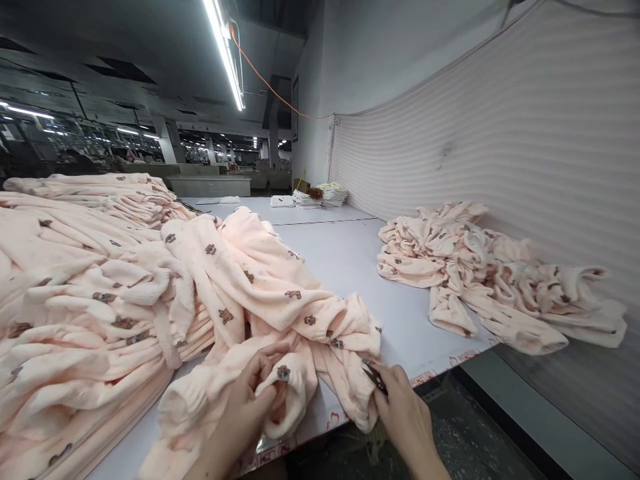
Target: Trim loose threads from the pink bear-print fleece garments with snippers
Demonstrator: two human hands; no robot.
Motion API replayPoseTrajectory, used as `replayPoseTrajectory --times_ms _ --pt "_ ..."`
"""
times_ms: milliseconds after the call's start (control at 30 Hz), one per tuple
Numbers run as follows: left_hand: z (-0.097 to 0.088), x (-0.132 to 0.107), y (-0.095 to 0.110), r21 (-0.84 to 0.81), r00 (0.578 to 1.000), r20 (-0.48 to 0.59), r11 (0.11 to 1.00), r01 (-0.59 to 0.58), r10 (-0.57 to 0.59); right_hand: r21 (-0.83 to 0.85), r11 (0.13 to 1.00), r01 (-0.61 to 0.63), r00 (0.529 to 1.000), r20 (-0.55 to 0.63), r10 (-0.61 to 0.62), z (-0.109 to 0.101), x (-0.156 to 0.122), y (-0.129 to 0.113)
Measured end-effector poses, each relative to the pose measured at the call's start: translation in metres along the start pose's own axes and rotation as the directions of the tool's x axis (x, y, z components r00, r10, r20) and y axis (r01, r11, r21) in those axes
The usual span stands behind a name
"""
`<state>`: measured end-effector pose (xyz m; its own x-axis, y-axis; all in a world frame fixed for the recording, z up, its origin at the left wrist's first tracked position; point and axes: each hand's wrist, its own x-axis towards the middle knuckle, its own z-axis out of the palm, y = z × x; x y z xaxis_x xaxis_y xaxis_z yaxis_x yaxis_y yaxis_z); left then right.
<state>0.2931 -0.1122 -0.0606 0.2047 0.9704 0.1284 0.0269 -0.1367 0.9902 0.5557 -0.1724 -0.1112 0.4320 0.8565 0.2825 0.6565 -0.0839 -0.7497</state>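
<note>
A pale pink fleece garment [270, 267] printed with small brown bears lies bunched at the table's front edge. My left hand [255, 390] is closed on its fabric beside a rounded, open cuff [293, 393]. In my right hand [403, 407] is a small dark tool that looks like thread snips [375, 377], fingers wrapped around it. The tip of the snips lies against another cuffed end of the garment [357, 393]. Whether the blades are apart I cannot tell.
Large stacks of the same pink fleece [95, 293] fill the left side. A loose heap of pink garments [465, 267] lies at the right by a hanging striped sheet [490, 133], partly over the table edge. Folded white cloths [333, 194] sit at the back of the white table [335, 247].
</note>
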Motion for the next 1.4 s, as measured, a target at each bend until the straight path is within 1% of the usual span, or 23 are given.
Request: replayPoseTrajectory --times_ms 67,167,233,300,400,467,500,533,567,633,667,733,800,833,900,967,1033,1100,1167,1200,1300,1367,1400 --pt "0.004 -0.001 0.007 0.011 0.991 0.127 1.0 0.029 -0.03 0.148 0.987 -0.063 0.998 0.01 0.062 -0.003 0.014 0.001" --pt "0.017 -0.008 0.008 0.276 0.927 0.355 0.961 0.025 -0.125 0.32 0.935 -0.155 0.988 0.064 0.141 0.003 0.022 -0.003" --pt "0.032 -0.014 -0.002 0.406 0.882 0.434 0.914 -0.008 -0.185 0.433 0.866 -0.249 0.967 0.161 0.197 0.012 0.017 -0.008" --pt "0.05 -0.017 -0.016 0.46 0.878 0.44 0.887 -0.04 -0.189 0.514 0.788 -0.339 0.937 0.26 0.233 0.022 0.007 -0.016" --pt "0.074 -0.016 -0.036 0.499 0.926 0.357 0.864 -0.076 -0.125 0.586 0.694 -0.418 0.903 0.354 0.246 0.034 -0.008 -0.026" --pt "0.082 -0.014 -0.041 0.467 0.956 0.282 0.882 -0.064 -0.08 0.613 0.652 -0.447 0.89 0.38 0.252 0.035 -0.011 -0.028" --pt "0.082 -0.013 -0.042 0.442 0.969 0.238 0.896 -0.049 -0.065 0.618 0.65 -0.441 0.893 0.373 0.251 0.033 -0.011 -0.027" --pt "0.081 -0.013 -0.041 0.424 0.981 0.188 0.905 -0.038 -0.046 0.605 0.687 -0.403 0.911 0.333 0.242 0.031 -0.011 -0.024" --pt "0.079 -0.014 -0.041 0.413 0.991 0.136 0.91 -0.039 -0.019 0.561 0.76 -0.328 0.942 0.253 0.22 0.028 -0.01 -0.021" --pt "0.072 -0.017 -0.038 0.414 0.997 0.057 0.907 -0.076 0.057 0.334 0.937 -0.104 0.994 0.017 0.104 0.023 -0.011 -0.016" --pt "0.069 -0.019 -0.037 0.423 0.995 0.04 0.9 -0.104 0.096 0.174 0.985 0.017 0.997 -0.083 -0.003 0.021 -0.013 -0.014" --pt "0.064 -0.022 -0.034 0.443 0.989 0.059 0.884 -0.147 0.135 -0.048 0.976 0.212 0.964 -0.154 -0.217 0.022 -0.02 -0.015" --pt "0.064 -0.023 -0.031 0.462 0.986 0.115 0.872 -0.162 0.122 -0.061 0.935 0.349 0.93 -0.096 -0.354 0.026 -0.026 -0.023" --pt "0.065 -0.023 -0.03 0.473 0.985 0.135 0.866 -0.162 0.11 -0.017 0.925 0.38 0.923 -0.057 -0.38 0.029 -0.027 -0.028" --pt "0.067 -0.023 -0.028 0.493 0.987 0.127 0.857 -0.151 0.101 0.127 0.935 0.331 0.942 0.013 -0.336 0.034 -0.027 -0.038" --pt "0.068 -0.022 -0.03 0.512 0.993 0.101 0.853 -0.103 0.059 0.314 0.934 0.172 0.975 0.078 -0.206 0.038 -0.023 -0.044" --pt "0.068 -0.021 -0.035 0.509 0.991 0.131 0.859 -0.049 -0.021 0.474 0.881 0.012 0.988 0.129 -0.083 0.041 -0.021 -0.046" --pt "0.064 -0.021 -0.042 0.475 0.99 0.14 0.879 -0.044 -0.027 0.538 0.841 -0.058 0.992 0.129 -0.014 0.041 -0.021 -0.043" --pt "0.06 -0.023 -0.048 0.459 0.986 0.108 0.873 -0.164 0.129 0.49 0.871 -0.03 0.998 0.061 0.0 0.038 -0.023 -0.038" --pt "0.058 -0.025 -0.05 0.481 0.966 0.087 0.839 -0.256 0.245 0.424 0.906 0.011 1.0 0.019 -0.021 0.035 -0.024 -0.036" --pt "0.057 -0.031 -0.052 0.597 0.853 0.06 0.667 -0.447 0.519 0.169 0.97 0.175 0.985 -0.034 -0.171 0.026 -0.027 -0.03" --pt "0.058 -0.034 -0.049 0.618 0.812 0.003 0.637 -0.461 0.584 0.039 0.972 0.233 0.972 -0.012 -0.233 0.022 -0.027 -0.029" --pt "0.057 -0.034 -0.047 0.593 0.815 -0.027 0.666 -0.453 0.578 -0.011 0.972 0.236 0.972 -0.006 -0.236 0.022 -0.026 -0.029"
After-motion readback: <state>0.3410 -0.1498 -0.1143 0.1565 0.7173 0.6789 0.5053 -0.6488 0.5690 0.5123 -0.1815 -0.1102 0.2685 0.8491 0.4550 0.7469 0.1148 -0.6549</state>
